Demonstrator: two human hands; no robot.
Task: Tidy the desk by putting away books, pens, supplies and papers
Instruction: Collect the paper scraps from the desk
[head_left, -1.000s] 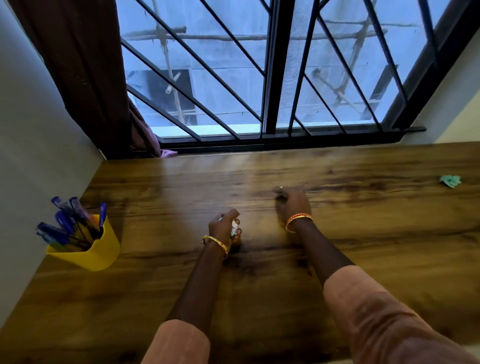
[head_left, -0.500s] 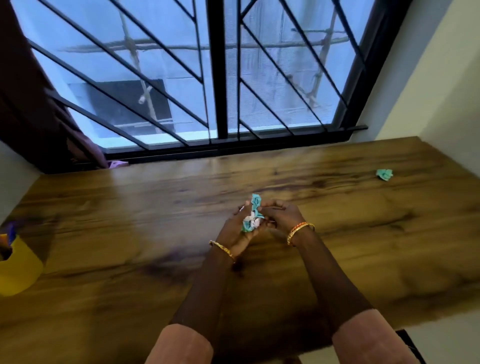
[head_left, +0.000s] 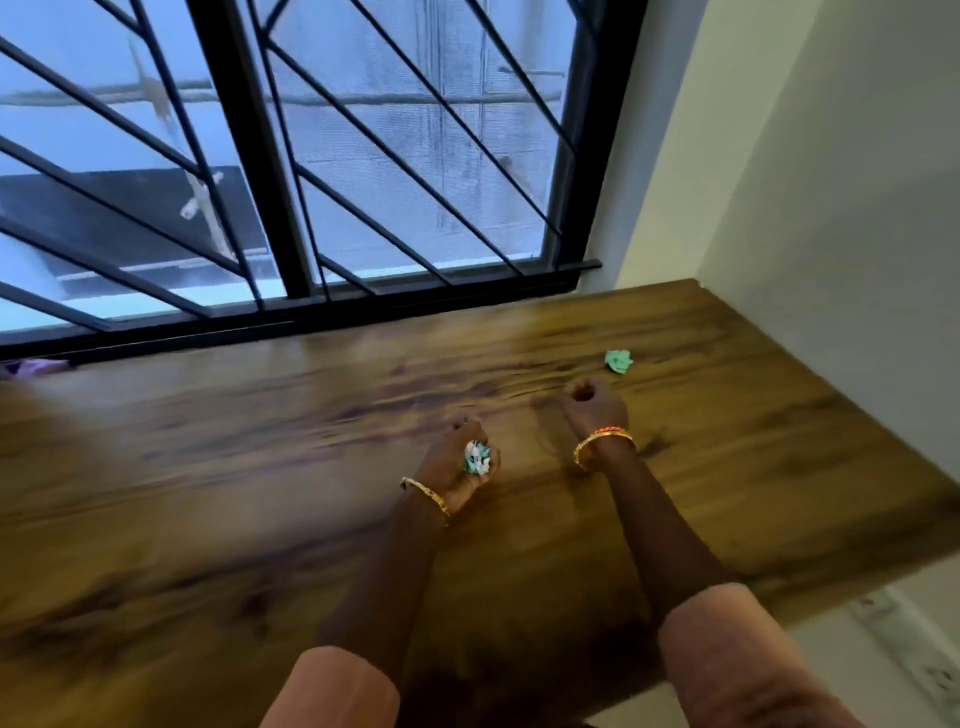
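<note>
My left hand (head_left: 460, 460) is closed around a crumpled wad of teal and white paper scraps (head_left: 476, 457) just above the wooden desk (head_left: 208, 493). Farther right and ahead, my right hand (head_left: 592, 402) hovers with its fingers curled in and nothing visible in them. A small crumpled green paper scrap (head_left: 618, 360) lies on the desk just beyond my right hand, a short gap away.
A barred window (head_left: 291, 156) runs along the desk's far edge. A cream wall (head_left: 831, 208) bounds the desk on the right. A bit of purple cloth (head_left: 31, 368) lies at the far left by the sill. The desk's near right edge drops to the floor.
My hands have separated: the paper wad stays in my left hand, and my right hand has moved right toward the green scrap. The view has swung right, so the yellow pen cup is out of sight.
</note>
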